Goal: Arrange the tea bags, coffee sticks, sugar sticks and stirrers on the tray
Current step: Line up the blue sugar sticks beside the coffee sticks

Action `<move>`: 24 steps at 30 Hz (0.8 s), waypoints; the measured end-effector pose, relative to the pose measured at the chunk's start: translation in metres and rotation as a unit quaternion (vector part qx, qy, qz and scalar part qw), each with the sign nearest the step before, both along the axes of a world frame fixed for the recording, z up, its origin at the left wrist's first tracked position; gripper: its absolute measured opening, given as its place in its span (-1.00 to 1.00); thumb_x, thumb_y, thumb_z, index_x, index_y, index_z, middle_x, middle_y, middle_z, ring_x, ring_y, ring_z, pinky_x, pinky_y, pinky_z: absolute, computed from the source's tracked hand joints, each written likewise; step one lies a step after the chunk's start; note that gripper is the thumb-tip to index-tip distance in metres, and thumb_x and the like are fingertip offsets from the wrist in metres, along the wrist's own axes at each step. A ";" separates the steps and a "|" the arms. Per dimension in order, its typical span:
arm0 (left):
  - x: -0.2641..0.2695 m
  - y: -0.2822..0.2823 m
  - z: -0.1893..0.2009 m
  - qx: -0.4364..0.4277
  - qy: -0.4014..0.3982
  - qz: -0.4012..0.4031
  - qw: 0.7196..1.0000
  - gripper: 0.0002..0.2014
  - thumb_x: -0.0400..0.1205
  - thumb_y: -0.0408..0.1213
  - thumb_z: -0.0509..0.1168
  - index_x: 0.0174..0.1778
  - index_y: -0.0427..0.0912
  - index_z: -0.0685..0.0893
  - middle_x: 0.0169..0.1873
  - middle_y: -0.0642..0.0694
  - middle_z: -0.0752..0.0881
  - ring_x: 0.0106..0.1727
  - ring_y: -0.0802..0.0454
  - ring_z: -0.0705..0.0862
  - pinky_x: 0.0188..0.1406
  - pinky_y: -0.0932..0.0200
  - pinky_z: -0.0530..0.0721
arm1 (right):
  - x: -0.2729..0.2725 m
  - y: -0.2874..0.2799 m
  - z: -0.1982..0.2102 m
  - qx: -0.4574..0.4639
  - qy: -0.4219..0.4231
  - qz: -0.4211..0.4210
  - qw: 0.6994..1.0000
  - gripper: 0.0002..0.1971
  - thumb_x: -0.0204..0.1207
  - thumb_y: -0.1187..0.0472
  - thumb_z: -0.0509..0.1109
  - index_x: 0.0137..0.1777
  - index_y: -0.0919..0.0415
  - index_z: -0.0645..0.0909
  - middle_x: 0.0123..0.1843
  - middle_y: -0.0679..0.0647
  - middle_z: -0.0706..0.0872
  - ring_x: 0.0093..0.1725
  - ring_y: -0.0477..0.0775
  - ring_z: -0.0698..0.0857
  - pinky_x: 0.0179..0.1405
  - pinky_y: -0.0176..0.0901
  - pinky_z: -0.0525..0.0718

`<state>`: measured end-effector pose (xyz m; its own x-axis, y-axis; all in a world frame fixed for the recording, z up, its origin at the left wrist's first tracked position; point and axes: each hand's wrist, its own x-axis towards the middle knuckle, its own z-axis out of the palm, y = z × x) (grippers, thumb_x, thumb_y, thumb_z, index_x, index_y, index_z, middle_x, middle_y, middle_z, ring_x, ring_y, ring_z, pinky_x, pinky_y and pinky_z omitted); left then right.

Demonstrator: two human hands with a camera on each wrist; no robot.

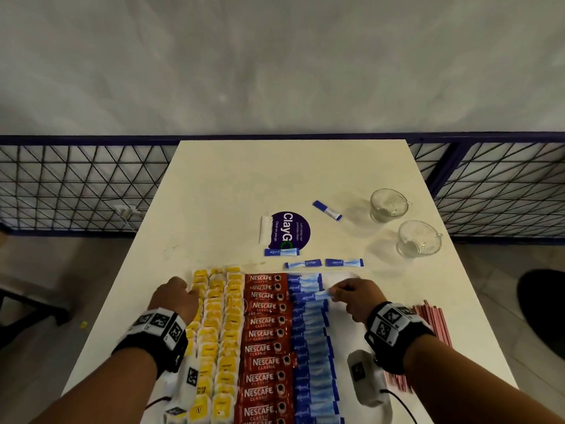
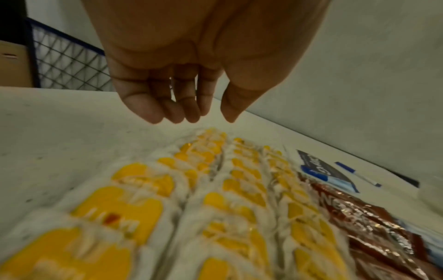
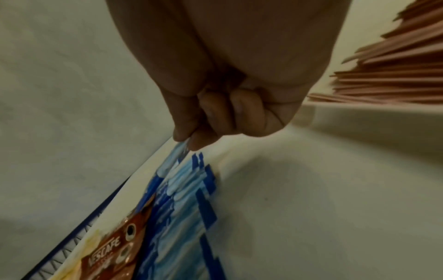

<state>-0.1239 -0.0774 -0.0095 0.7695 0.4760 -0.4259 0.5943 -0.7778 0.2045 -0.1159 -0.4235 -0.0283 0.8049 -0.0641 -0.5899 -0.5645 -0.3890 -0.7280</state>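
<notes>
Overlapping blue sugar sticks (image 1: 315,347) beside red coffee sticks (image 1: 266,347); right hand (image 1: 354,298) pinching 1, left hand (image 1: 177,298) loosely curled, empty.

tea bags (image 2: 153,223) blurred, stirrers (image 1: 434,325) partly behind wrist

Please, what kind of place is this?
Probably an office pantry or shared break area. A white table carries a round sticker asking people to keep pantries clean, two glass cups, and a tray of tea bags and Nescafe coffee sticks.
</notes>
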 end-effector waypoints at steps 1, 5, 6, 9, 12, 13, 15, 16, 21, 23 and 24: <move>-0.002 0.003 -0.005 0.005 0.016 -0.002 1.000 -0.56 0.69 -0.05 0.24 0.39 -0.25 0.53 0.33 -0.27 0.61 0.33 -0.26 0.57 0.21 0.02 0.54 | 0.000 0.002 -0.003 -0.009 0.006 0.002 1.000 -0.87 0.49 0.11 0.50 -0.27 0.08 0.71 -0.23 0.03 0.76 -0.53 -0.08 0.45 -0.59 -0.30 0.39; -0.007 0.007 -0.016 0.009 0.040 -0.013 0.999 -0.58 0.70 -0.03 0.20 0.40 -0.21 0.53 0.33 -0.22 0.62 0.32 -0.22 0.59 0.22 0.05 0.55 | 0.003 0.008 -0.014 -0.050 0.019 0.006 0.999 -0.86 0.44 0.03 0.53 -0.28 0.03 0.71 -0.16 0.05 0.80 -0.45 -0.05 0.52 -0.46 -0.21 0.45; -0.007 0.006 -0.017 0.010 0.041 -0.014 0.999 -0.60 0.70 -0.03 0.19 0.37 -0.20 0.54 0.30 -0.22 0.63 0.29 -0.23 0.60 0.19 0.06 0.56 | 0.003 0.010 -0.015 -0.064 0.023 0.009 0.998 -0.85 0.43 0.00 0.54 -0.28 0.01 0.71 -0.16 0.03 0.80 -0.43 -0.03 0.55 -0.43 -0.21 0.48; -0.009 0.004 -0.017 0.016 0.040 -0.022 0.999 -0.65 0.70 -0.05 0.19 0.30 -0.19 0.57 0.24 -0.23 0.67 0.25 -0.22 0.62 0.15 0.08 0.56 | 0.005 0.014 -0.017 -0.102 0.033 0.014 0.994 -0.80 0.41 -0.07 0.53 -0.32 -0.02 0.66 -0.23 0.02 0.76 -0.31 0.03 0.63 -0.30 -0.21 0.54; -0.011 0.006 -0.017 0.021 0.042 -0.013 0.999 -0.64 0.70 -0.06 0.20 0.30 -0.21 0.57 0.26 -0.23 0.66 0.27 -0.22 0.61 0.16 0.08 0.55 | 0.006 0.019 -0.014 -0.141 0.045 0.031 0.989 -0.76 0.41 -0.12 0.51 -0.34 -0.03 0.61 -0.26 0.01 0.70 -0.16 0.08 0.67 -0.19 -0.22 0.55; -0.011 0.007 -0.017 0.022 0.046 -0.008 0.999 -0.62 0.70 -0.05 0.20 0.32 -0.22 0.56 0.27 -0.23 0.65 0.29 -0.22 0.60 0.17 0.08 0.55 | 0.006 0.020 -0.013 -0.150 0.047 0.037 0.987 -0.76 0.43 -0.12 0.50 -0.33 -0.03 0.60 -0.27 0.00 0.68 -0.15 0.08 0.67 -0.18 -0.22 0.54; -0.012 0.011 -0.019 0.021 0.055 0.002 0.998 -0.58 0.69 -0.03 0.21 0.36 -0.23 0.55 0.31 -0.25 0.62 0.31 -0.23 0.59 0.19 0.07 0.55 | 0.006 0.023 -0.009 -0.156 0.049 0.037 0.986 -0.76 0.44 -0.11 0.48 -0.31 -0.01 0.60 -0.32 -0.03 0.64 -0.19 0.05 0.64 -0.18 -0.23 0.52; -0.012 0.013 -0.019 0.020 0.059 0.006 0.998 -0.56 0.68 -0.03 0.21 0.38 -0.24 0.54 0.32 -0.26 0.61 0.32 -0.23 0.58 0.20 0.06 0.55 | 0.006 0.025 -0.009 -0.157 0.049 0.033 0.986 -0.76 0.44 -0.11 0.49 -0.30 0.01 0.61 -0.33 -0.03 0.64 -0.24 0.02 0.63 -0.21 -0.24 0.51; -0.011 0.013 -0.022 0.014 0.068 0.001 0.998 -0.58 0.68 -0.05 0.21 0.38 -0.22 0.52 0.34 -0.24 0.60 0.34 -0.23 0.57 0.22 0.09 0.53 | 0.007 0.028 -0.009 -0.176 0.051 0.039 0.982 -0.67 0.43 -0.12 0.49 -0.15 0.18 0.72 -0.29 0.05 0.69 -0.33 -0.01 0.60 -0.41 -0.29 0.46; -0.012 0.013 -0.023 0.018 0.068 -0.005 0.998 -0.60 0.69 -0.06 0.20 0.37 -0.21 0.53 0.33 -0.23 0.61 0.33 -0.22 0.58 0.20 0.10 0.54 | 0.007 0.027 -0.009 -0.182 0.050 0.037 0.981 -0.66 0.41 -0.13 0.50 -0.14 0.18 0.72 -0.25 0.07 0.74 -0.28 0.02 0.64 -0.34 -0.27 0.51; -0.012 0.013 -0.023 0.020 0.068 -0.008 0.997 -0.61 0.69 -0.06 0.20 0.35 -0.20 0.54 0.32 -0.23 0.62 0.32 -0.22 0.59 0.18 0.11 0.54 | 0.008 0.028 -0.009 -0.182 0.048 0.033 0.982 -0.66 0.40 -0.14 0.51 -0.16 0.17 0.72 -0.24 0.08 0.75 -0.26 0.04 0.66 -0.30 -0.26 0.53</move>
